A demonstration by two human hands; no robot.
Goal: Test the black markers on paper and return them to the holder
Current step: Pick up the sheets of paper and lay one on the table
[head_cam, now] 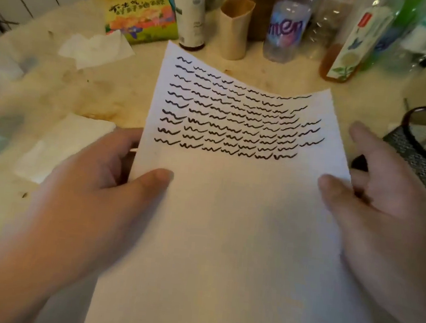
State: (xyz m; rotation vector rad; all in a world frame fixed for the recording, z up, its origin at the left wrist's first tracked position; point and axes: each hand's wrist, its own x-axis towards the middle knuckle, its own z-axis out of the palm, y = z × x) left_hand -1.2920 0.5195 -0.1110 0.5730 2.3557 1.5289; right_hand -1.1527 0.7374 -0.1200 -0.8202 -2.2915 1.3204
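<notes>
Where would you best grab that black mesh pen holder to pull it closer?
Probably by the dark rim of the mesh holder, reached from its left, open-table side by the right hand. It seems tilted with its mouth facing up, and its right part is cut off by the frame.

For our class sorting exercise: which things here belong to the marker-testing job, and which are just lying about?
Job: paper with black squiggles, left hand and right hand holding it, mesh holder.
Lying about: tissue pack, tissues, bottles, paper cup.
</notes>
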